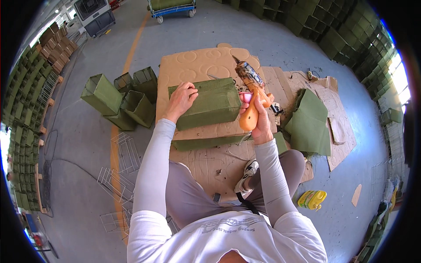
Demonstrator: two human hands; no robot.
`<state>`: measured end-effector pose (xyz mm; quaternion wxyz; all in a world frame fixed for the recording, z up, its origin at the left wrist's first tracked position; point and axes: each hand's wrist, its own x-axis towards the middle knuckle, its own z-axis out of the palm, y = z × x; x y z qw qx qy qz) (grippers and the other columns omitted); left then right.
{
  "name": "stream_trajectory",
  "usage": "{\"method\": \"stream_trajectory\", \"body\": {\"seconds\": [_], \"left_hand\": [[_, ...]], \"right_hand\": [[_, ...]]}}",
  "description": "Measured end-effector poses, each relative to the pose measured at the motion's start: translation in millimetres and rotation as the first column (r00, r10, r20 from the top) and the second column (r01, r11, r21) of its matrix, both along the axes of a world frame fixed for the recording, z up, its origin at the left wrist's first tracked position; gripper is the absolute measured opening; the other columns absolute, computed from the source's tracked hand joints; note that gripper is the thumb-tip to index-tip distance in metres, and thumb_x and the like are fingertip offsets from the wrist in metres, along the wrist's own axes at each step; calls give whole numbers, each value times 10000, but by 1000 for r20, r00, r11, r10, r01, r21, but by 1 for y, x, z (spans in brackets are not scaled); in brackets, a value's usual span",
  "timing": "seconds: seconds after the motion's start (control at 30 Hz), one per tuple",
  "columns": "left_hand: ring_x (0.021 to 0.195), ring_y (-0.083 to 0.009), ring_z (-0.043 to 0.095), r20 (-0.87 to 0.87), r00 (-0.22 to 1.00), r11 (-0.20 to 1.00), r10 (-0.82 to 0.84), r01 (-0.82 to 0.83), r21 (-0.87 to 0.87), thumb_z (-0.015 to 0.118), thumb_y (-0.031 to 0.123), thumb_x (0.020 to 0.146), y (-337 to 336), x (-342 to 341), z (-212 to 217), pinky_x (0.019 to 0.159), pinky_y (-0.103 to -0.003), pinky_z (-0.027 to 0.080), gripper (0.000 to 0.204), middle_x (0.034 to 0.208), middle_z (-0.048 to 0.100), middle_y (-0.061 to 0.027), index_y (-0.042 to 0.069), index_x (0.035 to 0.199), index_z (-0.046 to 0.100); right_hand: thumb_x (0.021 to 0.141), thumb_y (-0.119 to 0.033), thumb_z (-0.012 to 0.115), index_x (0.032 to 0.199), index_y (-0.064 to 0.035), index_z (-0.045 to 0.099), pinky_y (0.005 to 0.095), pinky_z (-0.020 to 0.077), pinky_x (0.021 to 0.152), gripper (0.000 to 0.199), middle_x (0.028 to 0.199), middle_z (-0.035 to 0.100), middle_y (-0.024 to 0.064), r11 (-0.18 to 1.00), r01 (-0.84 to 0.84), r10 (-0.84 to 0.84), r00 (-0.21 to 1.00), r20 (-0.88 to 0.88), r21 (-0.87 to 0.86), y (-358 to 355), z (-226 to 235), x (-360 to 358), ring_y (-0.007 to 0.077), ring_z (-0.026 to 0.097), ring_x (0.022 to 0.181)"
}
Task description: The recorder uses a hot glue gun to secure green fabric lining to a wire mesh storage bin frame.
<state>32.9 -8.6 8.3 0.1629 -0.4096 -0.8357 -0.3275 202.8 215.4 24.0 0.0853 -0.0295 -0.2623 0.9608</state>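
A green felt-covered box [210, 101] lies on its side on a cardboard-topped stand [175, 65] in front of me. My left hand [182, 100] rests over the box's left part, fingers curled and pressed together; whatever they pinch, if anything, is too small to make out. My right hand [262, 120] is wrapped around the handle of an orange glue gun [251, 115], just off the box's right end. The gun's dark, stained nozzle end [249, 73] points up and away from me. Something pink [245, 96] shows by the right fingers.
Several open green boxes [101, 92] stand to the left, with wire frames [116, 184] below them. Green felt sheets [309, 125] lie on cardboard at right. A yellow jug [312, 200] is by my right knee. Stacked green boxes line both sides; a blue cart [173, 11] stands ahead.
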Motion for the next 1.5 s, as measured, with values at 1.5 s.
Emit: {"method": "stream_trajectory", "body": {"seconds": [1.5], "left_hand": [[1007,-239,526,-63,998,998,0,4,60,624,70,788,-1,-1,-23,853,-357,474,65,942,547,-55,22,831,630]], "right_hand": [[736,-828,427,855,-58,444,229,331,448,779,550,399,-29,695,-719,716,694,-73,-9,-41,-10,-132,85,381,419]]}}
